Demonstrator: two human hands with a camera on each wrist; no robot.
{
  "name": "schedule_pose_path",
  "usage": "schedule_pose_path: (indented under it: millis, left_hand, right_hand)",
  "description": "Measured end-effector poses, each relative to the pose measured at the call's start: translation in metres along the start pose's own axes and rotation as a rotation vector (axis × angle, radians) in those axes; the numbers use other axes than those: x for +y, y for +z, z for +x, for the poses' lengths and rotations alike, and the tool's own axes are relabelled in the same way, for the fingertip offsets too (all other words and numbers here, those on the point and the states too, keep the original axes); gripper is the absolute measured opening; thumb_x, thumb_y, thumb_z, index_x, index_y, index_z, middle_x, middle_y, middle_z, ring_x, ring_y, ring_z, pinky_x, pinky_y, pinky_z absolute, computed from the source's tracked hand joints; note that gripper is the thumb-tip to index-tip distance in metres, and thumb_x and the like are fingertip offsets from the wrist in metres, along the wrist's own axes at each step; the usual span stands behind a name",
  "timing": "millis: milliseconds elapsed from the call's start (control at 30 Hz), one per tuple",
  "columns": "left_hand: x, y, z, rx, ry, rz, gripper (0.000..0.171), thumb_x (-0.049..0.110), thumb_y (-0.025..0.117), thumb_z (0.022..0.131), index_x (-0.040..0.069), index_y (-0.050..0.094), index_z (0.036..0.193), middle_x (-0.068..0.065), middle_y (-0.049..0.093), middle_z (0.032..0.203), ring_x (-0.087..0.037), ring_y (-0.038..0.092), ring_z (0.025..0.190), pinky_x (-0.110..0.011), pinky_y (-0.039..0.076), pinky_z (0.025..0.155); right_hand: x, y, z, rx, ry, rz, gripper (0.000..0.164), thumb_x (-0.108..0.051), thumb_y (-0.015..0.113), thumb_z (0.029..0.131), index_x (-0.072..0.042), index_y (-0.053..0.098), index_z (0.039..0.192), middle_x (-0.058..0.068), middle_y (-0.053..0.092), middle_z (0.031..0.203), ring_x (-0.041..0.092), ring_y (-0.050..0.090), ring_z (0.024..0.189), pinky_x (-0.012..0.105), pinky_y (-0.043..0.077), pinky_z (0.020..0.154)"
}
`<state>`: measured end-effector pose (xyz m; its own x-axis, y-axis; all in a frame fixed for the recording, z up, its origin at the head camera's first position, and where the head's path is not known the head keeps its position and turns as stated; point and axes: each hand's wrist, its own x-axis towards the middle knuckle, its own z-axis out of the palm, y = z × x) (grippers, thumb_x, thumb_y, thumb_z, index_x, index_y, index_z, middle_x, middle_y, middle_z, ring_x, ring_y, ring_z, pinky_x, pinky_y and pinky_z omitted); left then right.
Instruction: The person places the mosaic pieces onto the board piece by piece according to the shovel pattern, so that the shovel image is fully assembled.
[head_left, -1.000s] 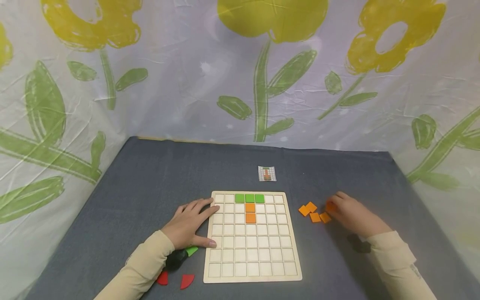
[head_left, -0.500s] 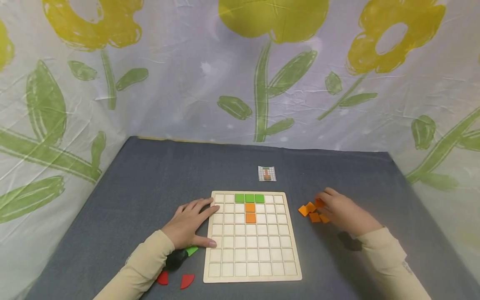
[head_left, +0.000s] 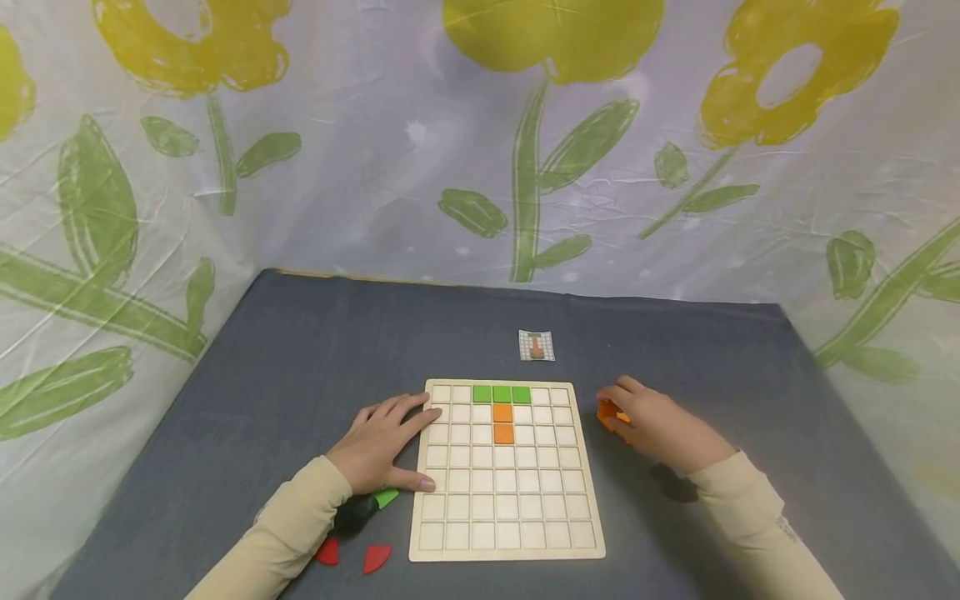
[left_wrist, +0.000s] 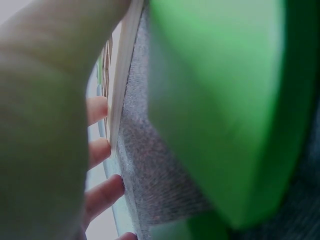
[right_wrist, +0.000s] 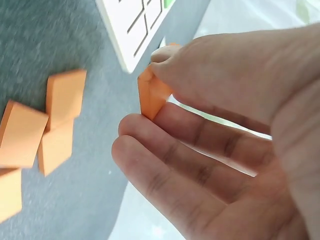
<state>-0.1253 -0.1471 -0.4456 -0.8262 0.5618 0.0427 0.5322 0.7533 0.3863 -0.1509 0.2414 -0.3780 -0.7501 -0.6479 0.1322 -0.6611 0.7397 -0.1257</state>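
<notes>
Head view, nearest things first: two red quarter-round pieces (head_left: 377, 559) are lying on the grey surface (head_left: 225, 433) near the left sleeve (head_left: 296, 517), and a green piece (head_left: 386, 498) is showing beside the left wrist. The left hand (head_left: 381, 447) is spreading its fingers along the left edge of the pale gridded board (head_left: 512, 536), resting there and gripping nothing. The board is lying flat and looking stiff, so its rim is probably offering the surest hold. In its farthest row three green tiles (head_left: 502, 394) are sitting side by side, with two orange tiles (head_left: 503, 433) running nearer from the middle one.

To the board's right, the right hand (head_left: 660, 425) is pinching a small orange tile (right_wrist: 149, 95) between thumb and fingers; whether another is tucked behind the thumb is staying unclear. The tile is looking thin, rigid and light, its smooth face perhaps slipping under a flat fingertip, so opposite edges should be giving better purchase. Loose orange tiles (right_wrist: 66, 97) are lying close by, probably needing a nail under one edge.

Farther off, a small printed card (head_left: 536, 346) is lying beyond the board, likely bending easily, and a flowered backdrop (head_left: 360, 167) is hanging behind.
</notes>
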Motion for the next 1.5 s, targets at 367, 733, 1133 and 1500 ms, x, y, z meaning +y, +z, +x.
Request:
schedule_pose_path:
  millis: [367,733,1133,1500]
  left_hand:
    - [-0.001,0.001,-0.001,0.008,0.006,0.007,0.089,0.063,0.070,0.075,0.015,0.042,0.145,-0.012,0.034,0.151,-0.036,0.035,0.135,-0.061,0.032,0.098]
    - [0.000,0.001,0.001,0.017,0.000,0.034,0.090,0.063,0.070,0.074,0.016,0.042,0.145,-0.011,0.034,0.151,-0.035,0.036,0.135,-0.060,0.032,0.100]
    - [0.000,0.002,0.001,0.016,0.002,0.041,0.090,0.064,0.069,0.074,0.017,0.042,0.145,-0.011,0.035,0.151,-0.034,0.036,0.135,-0.060,0.033,0.100]
    - [0.000,0.002,0.002,0.007,-0.010,0.050,0.090,0.064,0.070,0.074,0.016,0.042,0.145,-0.010,0.034,0.151,-0.035,0.035,0.136,-0.060,0.032,0.100]
  right_hand:
    - [-0.026,0.009,0.018,0.006,-0.084,0.005,0.024,-0.005,0.074,0.082,0.000,0.065,0.104,0.002,0.054,0.089,0.008,0.055,0.070,0.018,0.048,0.059]
    - [-0.053,0.022,0.031,0.084,-0.238,-0.067,0.029,-0.012,0.074,0.083,-0.003,0.062,0.108,0.000,0.057,0.090,0.009,0.053,0.075,0.017,0.048,0.064]
    - [-0.074,0.034,0.045,0.036,-0.301,-0.086,0.021,-0.016,0.075,0.084,-0.008,0.066,0.101,-0.001,0.059,0.091,0.009,0.058,0.079,0.020,0.051,0.070]
    - [-0.087,0.045,0.052,-0.050,-0.303,-0.107,0.021,-0.020,0.075,0.084,-0.010,0.067,0.100,-0.002,0.059,0.090,0.010,0.058,0.077,0.023,0.052,0.071]
